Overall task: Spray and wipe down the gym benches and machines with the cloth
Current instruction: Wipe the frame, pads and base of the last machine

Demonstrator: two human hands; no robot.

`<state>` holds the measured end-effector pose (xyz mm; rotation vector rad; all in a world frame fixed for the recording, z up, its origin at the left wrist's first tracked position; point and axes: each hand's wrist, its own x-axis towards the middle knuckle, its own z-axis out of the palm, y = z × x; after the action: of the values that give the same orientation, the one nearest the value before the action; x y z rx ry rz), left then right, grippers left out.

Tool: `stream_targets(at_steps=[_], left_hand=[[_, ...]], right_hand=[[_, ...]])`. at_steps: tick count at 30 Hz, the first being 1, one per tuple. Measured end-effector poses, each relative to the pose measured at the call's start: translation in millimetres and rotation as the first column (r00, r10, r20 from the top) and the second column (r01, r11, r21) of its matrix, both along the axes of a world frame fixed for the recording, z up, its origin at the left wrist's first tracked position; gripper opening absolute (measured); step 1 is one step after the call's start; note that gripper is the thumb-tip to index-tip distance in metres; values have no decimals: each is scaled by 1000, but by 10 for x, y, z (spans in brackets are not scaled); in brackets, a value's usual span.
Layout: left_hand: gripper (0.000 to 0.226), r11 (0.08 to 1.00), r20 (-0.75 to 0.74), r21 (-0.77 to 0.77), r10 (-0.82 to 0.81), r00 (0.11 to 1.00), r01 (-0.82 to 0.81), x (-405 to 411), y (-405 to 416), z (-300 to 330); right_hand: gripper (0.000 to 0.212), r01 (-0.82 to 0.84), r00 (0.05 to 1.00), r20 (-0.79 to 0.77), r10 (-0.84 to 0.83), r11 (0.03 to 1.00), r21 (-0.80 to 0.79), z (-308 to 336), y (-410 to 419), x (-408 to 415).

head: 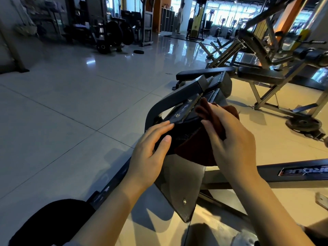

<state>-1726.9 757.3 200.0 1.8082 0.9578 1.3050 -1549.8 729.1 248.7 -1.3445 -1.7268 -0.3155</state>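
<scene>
A dark brown cloth [193,151] lies bunched over the black pad and frame of a gym machine [184,96] in front of me. My right hand [232,137] grips the cloth, with folds sticking out above its fingers and a corner hanging below. My left hand [150,150] rests on the black pad just left of the cloth, fingers straight and thumb laid along the pad. No spray bottle is in view.
A flat bench [204,72] stands behind the machine. A grey incline machine [276,55] with a weight plate [303,123] at its foot fills the right. Weight plates and racks [113,36] stand at the back left across shiny floor tiles. A person stands far off.
</scene>
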Motion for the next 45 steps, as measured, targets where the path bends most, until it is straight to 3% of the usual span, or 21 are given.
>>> stream_targets(at_steps=[3, 6, 8, 11, 14, 17, 19, 22, 25, 30, 35, 37, 38, 39, 40, 41, 45], left_hand=[[23, 991, 124, -114, -53, 991, 67, -59, 8, 13], [25, 992, 123, -122, -14, 992, 29, -95, 7, 3], [28, 990, 128, -141, 11, 992, 7, -110, 16, -5], [26, 988, 162, -154, 9, 987, 17, -133, 29, -14], [33, 997, 124, -64, 51, 991, -43, -102, -11, -37], [49, 914, -79, 338, 263, 962, -222, 33, -120, -42], [54, 810, -139, 551, 325, 935, -200, 233, -181, -75], [63, 814, -214, 556, 335, 917, -168, 612, -201, -23], [58, 818, -206, 474, 463, 862, -326, 920, -170, 80], [45, 706, -93, 543, 588, 804, -454, 1081, 1, -8], [45, 663, -4, 618, 540, 841, -422, 972, 84, -252], [48, 700, 11, 544, 545, 839, -462, 805, 160, -584], [49, 779, 43, 376, 526, 849, -502, 691, 157, -713], [50, 854, 111, 102, 500, 859, -510, 580, 168, -850], [48, 885, 164, -155, 462, 871, -440, 498, 143, -881], [43, 881, 204, -301, 433, 878, -365, 453, 122, -927], [47, 898, 446, -329, 421, 790, -292, 605, 41, -736]], right_hand=[[44, -35, 982, 190, 18, 995, 89, -9, 1, -266], [42, 137, 891, 418, -176, 983, 124, -203, 68, -480], [46, 209, 852, 469, -234, 972, 104, -247, 91, -508], [53, 142, 877, 460, -139, 989, 27, -197, 46, -492], [49, -60, 940, 333, 70, 997, -40, -86, -59, -413], [44, -278, 960, 8, 280, 956, -98, 55, -128, -309], [43, -406, 905, -185, 384, 909, -97, 133, -165, -265], [39, -498, 814, -384, 436, 864, -77, 273, -186, -190], [29, -518, 727, -550, 411, 854, -45, 414, -184, -9], [28, -318, 838, -487, 245, 946, -70, 495, -100, 211], [38, -246, 924, -346, 166, 947, -204, 472, 75, 223], [43, -279, 943, -269, 195, 906, -320, 474, 181, 151], [47, -292, 948, -237, 214, 880, -375, 457, 240, 108], [51, -290, 953, -209, 221, 867, -405, 431, 291, 72], [53, -277, 958, -191, 215, 870, -409, 402, 332, 46], [55, -264, 960, -196, 199, 875, -405, 376, 357, 25], [53, -259, 954, -250, 167, 878, -402, 338, 359, -6]])
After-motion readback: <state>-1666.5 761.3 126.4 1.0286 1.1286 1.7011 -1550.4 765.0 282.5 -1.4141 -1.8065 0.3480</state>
